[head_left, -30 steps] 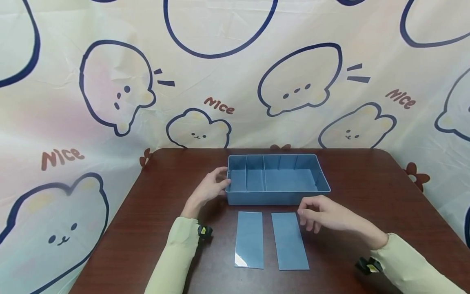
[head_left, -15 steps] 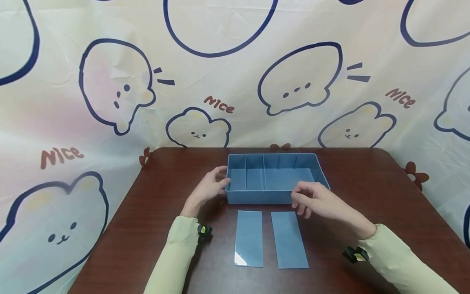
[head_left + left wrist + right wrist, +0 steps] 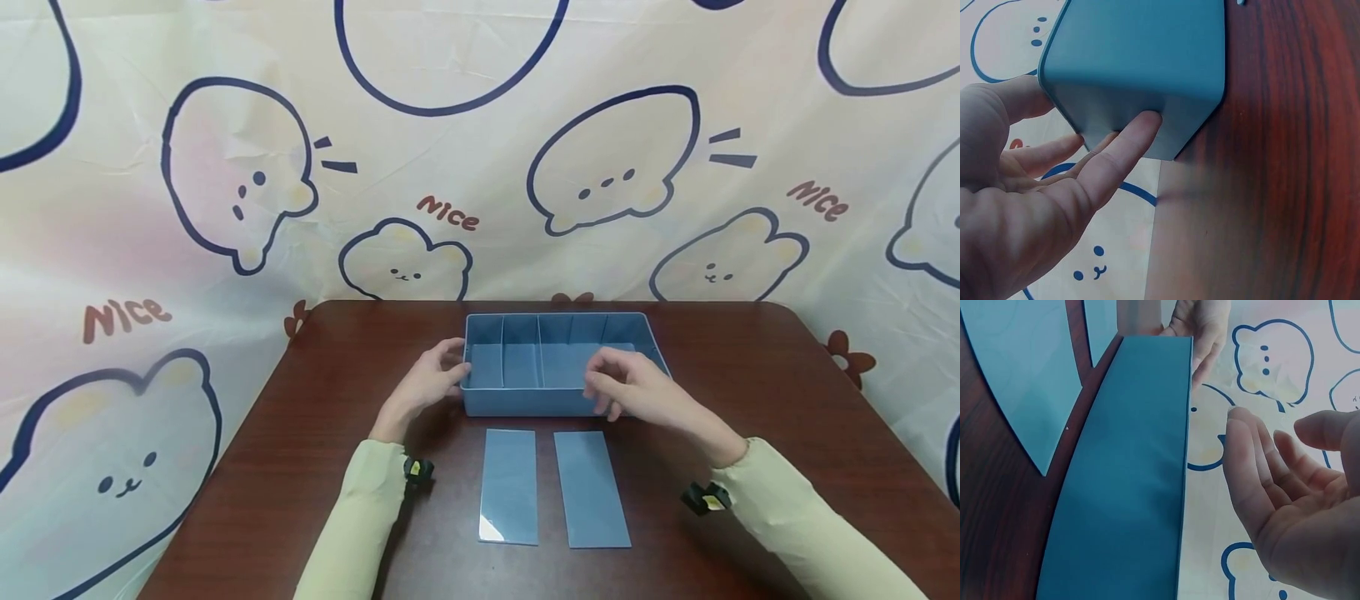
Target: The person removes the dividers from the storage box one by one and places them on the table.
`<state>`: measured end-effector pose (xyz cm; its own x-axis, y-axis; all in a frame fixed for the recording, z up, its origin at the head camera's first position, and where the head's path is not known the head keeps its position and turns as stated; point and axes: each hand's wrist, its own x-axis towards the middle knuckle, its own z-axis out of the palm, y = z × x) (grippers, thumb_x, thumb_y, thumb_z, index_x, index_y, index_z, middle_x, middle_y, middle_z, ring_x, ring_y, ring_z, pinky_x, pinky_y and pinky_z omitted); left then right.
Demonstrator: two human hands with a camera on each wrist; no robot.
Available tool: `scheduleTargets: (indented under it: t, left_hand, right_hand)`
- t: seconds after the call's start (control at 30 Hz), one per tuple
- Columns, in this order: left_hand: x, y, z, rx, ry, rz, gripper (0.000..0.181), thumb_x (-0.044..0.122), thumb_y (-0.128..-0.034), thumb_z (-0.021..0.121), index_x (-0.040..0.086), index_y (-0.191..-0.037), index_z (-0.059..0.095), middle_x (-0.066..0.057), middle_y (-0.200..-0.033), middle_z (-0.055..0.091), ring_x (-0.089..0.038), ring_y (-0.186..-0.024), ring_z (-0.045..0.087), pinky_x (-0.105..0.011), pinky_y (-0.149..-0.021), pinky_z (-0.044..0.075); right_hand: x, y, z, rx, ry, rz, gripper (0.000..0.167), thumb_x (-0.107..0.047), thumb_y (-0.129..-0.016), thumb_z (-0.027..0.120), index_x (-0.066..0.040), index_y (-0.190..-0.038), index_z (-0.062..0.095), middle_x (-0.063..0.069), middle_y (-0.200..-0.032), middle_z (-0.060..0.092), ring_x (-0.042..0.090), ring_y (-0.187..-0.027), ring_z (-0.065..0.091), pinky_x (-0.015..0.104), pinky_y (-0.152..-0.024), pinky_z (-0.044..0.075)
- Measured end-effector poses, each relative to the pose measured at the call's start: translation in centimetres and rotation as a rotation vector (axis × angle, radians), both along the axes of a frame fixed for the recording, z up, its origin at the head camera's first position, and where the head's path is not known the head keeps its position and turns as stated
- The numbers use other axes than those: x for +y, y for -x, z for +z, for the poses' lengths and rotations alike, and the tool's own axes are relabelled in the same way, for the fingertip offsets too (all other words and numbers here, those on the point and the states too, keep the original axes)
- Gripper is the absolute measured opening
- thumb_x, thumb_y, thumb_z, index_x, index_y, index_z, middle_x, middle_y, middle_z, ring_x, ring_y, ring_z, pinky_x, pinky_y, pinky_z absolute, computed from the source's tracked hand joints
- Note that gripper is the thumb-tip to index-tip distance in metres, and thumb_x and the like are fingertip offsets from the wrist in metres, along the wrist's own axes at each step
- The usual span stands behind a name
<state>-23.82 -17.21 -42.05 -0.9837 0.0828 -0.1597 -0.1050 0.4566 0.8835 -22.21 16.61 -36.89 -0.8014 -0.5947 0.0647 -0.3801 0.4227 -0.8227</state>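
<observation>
A blue plastic compartment box (image 3: 487,404) lies across the table in the head view. Dividers split its inside into two narrow sections and one wide section. My left hand (image 3: 425,383) holds the box's left end, thumb at the rim and fingertips against the outer wall, as the left wrist view shows on the box wall (image 3: 1135,50). Above the front right part of the box hovers my right hand (image 3: 633,387), loosely curled and holding nothing. In the right wrist view my right hand (image 3: 1297,494) is apart from the front wall (image 3: 1122,456).
Two flat blue rectangular panels, a left one (image 3: 508,487) with a bright glare and a right one (image 3: 592,490), lie side by side in front of the box. The dark wooden table (image 3: 337,358) ends at a printed cloth backdrop (image 3: 495,167).
My right hand has moved up and left, from beside the right panel's top to above the box's front wall. The left hand, box and panels stay in place.
</observation>
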Motion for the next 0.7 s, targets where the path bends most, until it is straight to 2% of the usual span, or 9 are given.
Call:
scheduleTargets:
  t: [0.27,0.4,0.57,0.7]
  left_hand:
    - [0.0,-0.1,0.1,0.001,-0.005,-0.004,0.056,0.025,-0.0975,0.060,0.020,-0.149,0.038,-0.013,-0.139,0.053,-0.029,-0.115,0.062,-0.042,-0.090,0.058]
    - [0.0,0.0,0.1,0.004,0.001,-0.004,0.057,0.026,-0.0973,0.060,0.020,-0.149,0.038,-0.012,-0.139,0.053,-0.029,-0.115,0.062,-0.042,-0.090,0.058]
    - [0.1,0.1,0.0,0.002,0.001,-0.004,0.057,0.025,-0.0976,0.060,0.019,-0.150,0.037,-0.012,-0.140,0.052,-0.029,-0.115,0.062,-0.042,-0.091,0.058]
    - [0.1,0.0,0.0,0.003,0.001,-0.009,0.058,0.024,-0.0978,0.060,0.019,-0.150,0.036,-0.013,-0.140,0.052,-0.029,-0.115,0.062,-0.042,-0.091,0.058]
  right_hand:
    - [-1.1,1.0,-0.4,-0.019,0.063,-0.025,0.014,-0.023,-0.101,0.056,-0.011,-0.105,0.059,0.025,-0.098,0.067,0.039,-0.077,0.069,0.037,-0.060,0.061]
    - [-1.5,1.3,-0.4,-0.020,0.087,-0.041,0.016,-0.025,-0.101,0.055,-0.011,-0.108,0.059,0.022,-0.099,0.068,0.042,-0.080,0.068,0.037,-0.061,0.061]
    - [-2.2,1.8,-0.3,-0.021,0.072,-0.088,0.020,-0.028,-0.100,0.055,-0.012,-0.112,0.060,0.011,-0.097,0.070,0.036,-0.081,0.070,0.036,-0.062,0.061]
    - [-2.6,2.5,-0.6,-0.005,0.068,-0.119,0.021,-0.026,-0.100,0.056,-0.011,-0.114,0.060,0.011,-0.098,0.070,0.025,-0.077,0.070,0.035,-0.063,0.061]
